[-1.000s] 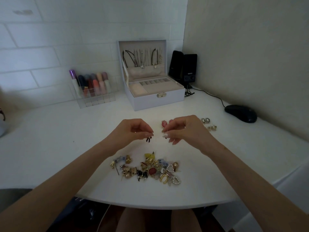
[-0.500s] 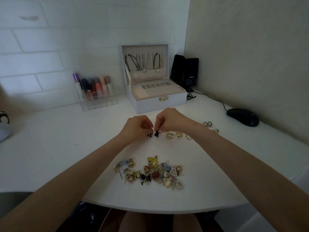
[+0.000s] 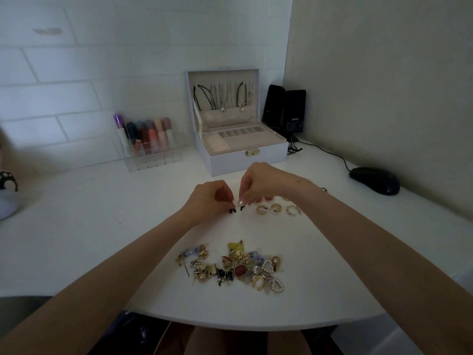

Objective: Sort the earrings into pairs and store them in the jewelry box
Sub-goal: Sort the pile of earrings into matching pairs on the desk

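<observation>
Your left hand (image 3: 207, 198) and right hand (image 3: 261, 183) each pinch a black earring (image 3: 232, 210), held side by side, likely to check they match.

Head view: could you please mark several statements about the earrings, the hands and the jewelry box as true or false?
1. The jewelry box stands open. True.
2. The left hand and the right hand each pinch one of the black earrings. True.
3. The mixed earring pile lies inside the jewelry box. False: it lies on the table, nearer the person than the hands.
4. The mouse sits left of the jewelry box. False: it sits to its right.
5. Gold earrings lie on the table beside the right hand. True.
</observation>
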Demonstrator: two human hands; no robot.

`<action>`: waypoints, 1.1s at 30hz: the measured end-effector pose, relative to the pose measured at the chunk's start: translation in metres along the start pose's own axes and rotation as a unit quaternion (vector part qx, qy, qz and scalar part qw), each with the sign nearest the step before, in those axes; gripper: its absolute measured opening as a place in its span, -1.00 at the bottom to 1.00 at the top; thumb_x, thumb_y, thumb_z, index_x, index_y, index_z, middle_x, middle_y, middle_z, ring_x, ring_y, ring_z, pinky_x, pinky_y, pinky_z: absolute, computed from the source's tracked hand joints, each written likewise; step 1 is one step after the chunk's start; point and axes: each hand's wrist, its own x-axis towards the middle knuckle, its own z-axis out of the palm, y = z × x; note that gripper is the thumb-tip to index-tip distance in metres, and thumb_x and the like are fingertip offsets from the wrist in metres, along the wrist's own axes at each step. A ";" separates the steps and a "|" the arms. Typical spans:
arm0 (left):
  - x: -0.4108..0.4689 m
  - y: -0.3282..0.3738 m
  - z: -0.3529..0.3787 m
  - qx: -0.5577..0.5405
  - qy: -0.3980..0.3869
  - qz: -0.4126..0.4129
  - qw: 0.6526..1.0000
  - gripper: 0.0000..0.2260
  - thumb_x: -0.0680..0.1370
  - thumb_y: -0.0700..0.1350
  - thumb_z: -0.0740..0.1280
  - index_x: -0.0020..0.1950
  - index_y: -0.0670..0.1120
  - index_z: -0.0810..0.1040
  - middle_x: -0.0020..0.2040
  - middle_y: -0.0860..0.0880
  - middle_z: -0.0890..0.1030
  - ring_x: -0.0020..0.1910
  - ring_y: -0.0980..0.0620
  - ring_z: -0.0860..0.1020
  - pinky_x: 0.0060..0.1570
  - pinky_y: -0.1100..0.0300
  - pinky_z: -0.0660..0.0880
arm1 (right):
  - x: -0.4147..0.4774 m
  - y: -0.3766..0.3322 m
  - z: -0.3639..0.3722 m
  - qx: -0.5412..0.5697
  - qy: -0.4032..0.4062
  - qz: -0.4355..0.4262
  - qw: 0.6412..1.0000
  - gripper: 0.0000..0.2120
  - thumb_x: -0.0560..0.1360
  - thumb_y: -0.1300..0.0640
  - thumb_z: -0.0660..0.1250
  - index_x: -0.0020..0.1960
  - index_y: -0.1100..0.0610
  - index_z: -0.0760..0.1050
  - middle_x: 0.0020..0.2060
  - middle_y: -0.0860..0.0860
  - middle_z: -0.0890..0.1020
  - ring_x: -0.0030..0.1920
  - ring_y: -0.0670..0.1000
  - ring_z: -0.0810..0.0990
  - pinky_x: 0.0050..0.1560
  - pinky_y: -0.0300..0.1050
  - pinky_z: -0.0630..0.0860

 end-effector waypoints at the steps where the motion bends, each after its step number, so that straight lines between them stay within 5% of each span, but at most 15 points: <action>1: 0.000 0.000 0.001 0.002 -0.002 0.006 1.000 -0.90 0.40 -0.24 0.44 -0.14 -0.11 0.56 -0.26 0.07 0.59 -0.28 0.23 0.53 -0.28 0.52 0.41 | -0.001 -0.001 0.000 -0.007 0.003 0.000 1.000 -0.88 0.32 0.10 0.50 -0.23 0.13 0.61 -0.37 0.01 0.63 -0.34 -0.03 0.55 -0.39 -0.18 0.46; 12: 0.003 -0.007 0.002 0.007 -0.001 0.020 1.000 -0.88 0.45 -0.23 0.40 -0.04 -0.10 0.58 -0.19 0.05 0.58 -0.21 0.18 0.53 -0.20 0.48 0.43 | 0.003 -0.003 0.006 -0.025 0.000 -0.014 1.000 -0.94 0.35 0.25 0.48 -0.19 0.17 0.62 -0.30 0.04 0.65 -0.34 -0.05 0.56 -0.51 -0.36 0.37; 19: 0.006 -0.008 0.003 0.013 0.008 0.017 1.000 -0.80 0.42 -0.28 0.41 0.03 -0.16 0.55 -0.17 0.00 0.60 -0.23 0.17 0.53 -0.19 0.49 0.42 | 0.012 -0.009 0.015 -0.072 0.012 -0.029 0.997 -0.87 0.31 0.35 0.48 -0.15 0.22 0.64 -0.11 0.09 0.66 -0.10 0.02 0.60 -0.10 -0.21 0.51; 23: 0.008 -0.007 0.005 0.005 0.009 0.009 1.000 -0.76 0.41 -0.29 0.42 0.06 -0.18 0.53 -0.13 -0.04 0.62 -0.15 0.06 0.57 -0.10 0.34 0.47 | 0.014 -0.007 0.020 -0.097 0.059 -0.043 0.993 -0.85 0.35 0.42 0.39 -0.13 0.25 0.61 -0.09 0.11 0.65 -0.03 0.06 0.59 -0.09 -0.23 0.45; 29: 0.009 -0.007 0.009 0.007 0.021 0.004 1.000 -0.78 0.42 -0.27 0.42 0.04 -0.15 0.51 -0.16 0.03 0.58 -0.20 0.12 0.54 -0.23 0.49 0.42 | 0.009 -0.009 0.016 -0.117 0.069 -0.058 0.989 -0.79 0.36 0.39 0.41 -0.01 0.27 0.57 -0.01 0.12 0.63 0.05 0.06 0.55 0.03 -0.17 0.47; 33: 0.009 -0.009 0.010 0.001 0.027 0.011 1.000 -0.80 0.42 -0.28 0.42 0.00 -0.13 0.51 -0.15 0.00 0.59 -0.17 0.08 0.55 -0.15 0.42 0.44 | 0.003 -0.013 0.011 -0.093 0.038 -0.039 0.994 -0.73 0.36 0.39 0.41 0.04 0.23 0.52 -0.07 0.07 0.58 -0.17 -0.05 0.51 -0.32 -0.28 0.46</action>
